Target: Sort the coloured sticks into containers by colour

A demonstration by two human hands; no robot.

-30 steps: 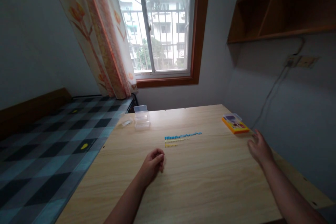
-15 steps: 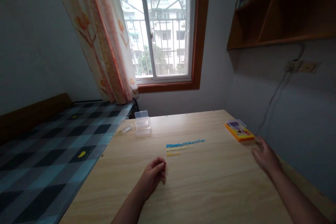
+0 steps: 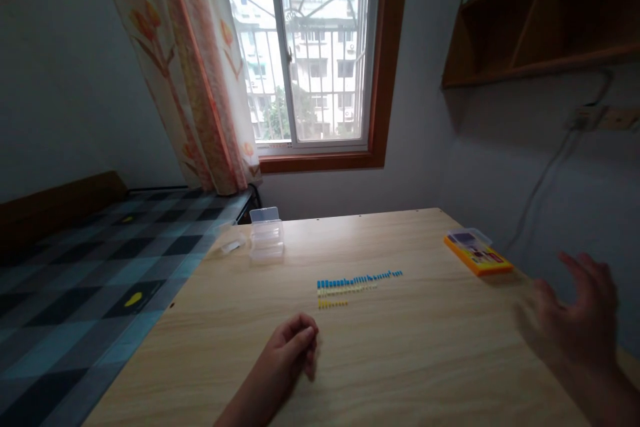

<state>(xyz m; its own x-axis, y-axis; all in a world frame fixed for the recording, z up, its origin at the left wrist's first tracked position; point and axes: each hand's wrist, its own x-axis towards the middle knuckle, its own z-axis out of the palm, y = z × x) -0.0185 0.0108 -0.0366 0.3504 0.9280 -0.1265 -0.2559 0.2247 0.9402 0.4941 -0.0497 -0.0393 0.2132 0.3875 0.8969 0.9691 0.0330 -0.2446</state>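
Note:
My left hand [image 3: 295, 351] lies on the table just below the rows of small pieces, its fingers curled together. Whether it holds anything I cannot make out. Before it are a long row of small blue pieces [image 3: 357, 279], a row of pale yellow ones [image 3: 345, 291] and a shorter row of yellow ones [image 3: 331, 305], all lined up from the left. My right hand [image 3: 580, 307], a little blurred, is raised at the table's right side with fingers spread and nothing in it. Beyond it lies a flat orange box [image 3: 479, 255] with a printed label, apart from the hand.
A clear plastic compartment case [image 3: 267, 240] stands with its lid up at the table's far left. Beside it is a clear container [image 3: 231, 243]. A bed with a checked cover [image 3: 165, 267] adjoins the wooden table [image 3: 400, 360]. Wooden shelves [image 3: 520, 67] hang at right.
My right hand has moved away from the orange box, rightward and closer to me, and its fingers have spread. The left hand stays by the rows. The camera view has shifted slightly.

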